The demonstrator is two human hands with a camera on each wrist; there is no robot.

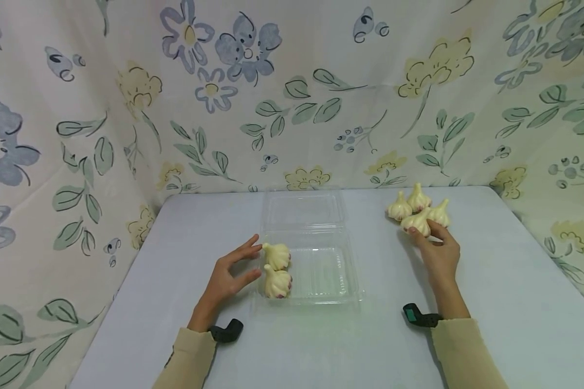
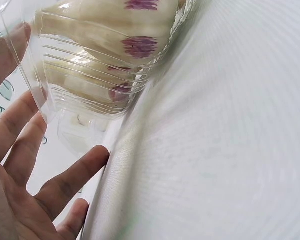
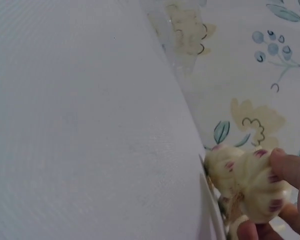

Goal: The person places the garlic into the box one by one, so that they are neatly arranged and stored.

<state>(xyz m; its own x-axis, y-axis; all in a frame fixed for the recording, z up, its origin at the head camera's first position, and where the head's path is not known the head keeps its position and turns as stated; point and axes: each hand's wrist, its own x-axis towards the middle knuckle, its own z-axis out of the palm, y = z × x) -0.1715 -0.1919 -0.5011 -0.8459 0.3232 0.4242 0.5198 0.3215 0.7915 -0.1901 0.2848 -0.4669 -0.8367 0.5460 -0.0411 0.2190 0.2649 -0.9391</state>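
Observation:
In the head view a clear plastic clamshell box (image 1: 321,300) lies with its lid folded back. Two garlic bulbs (image 1: 277,283) sit one behind the other along its left side. My left hand (image 1: 229,275) is at the box's left wall, fingers spread; the left wrist view shows fingertips (image 2: 21,37) at the rim, with purple-marked bulbs (image 2: 85,80) behind the ribbed plastic. Off to the right, my right hand (image 1: 440,254) pinches a garlic bulb (image 1: 417,222) between thumb and fingers. In the right wrist view this bulb (image 3: 262,185) shows its root end and purple patches.
Three more garlic bulbs (image 1: 418,199) stand close together just behind the pinched one, near the table's back edge. The transparent lid (image 1: 304,209) reaches to that edge too. A floral curtain (image 1: 292,108) hangs behind the white table (image 1: 321,351) and along its sides.

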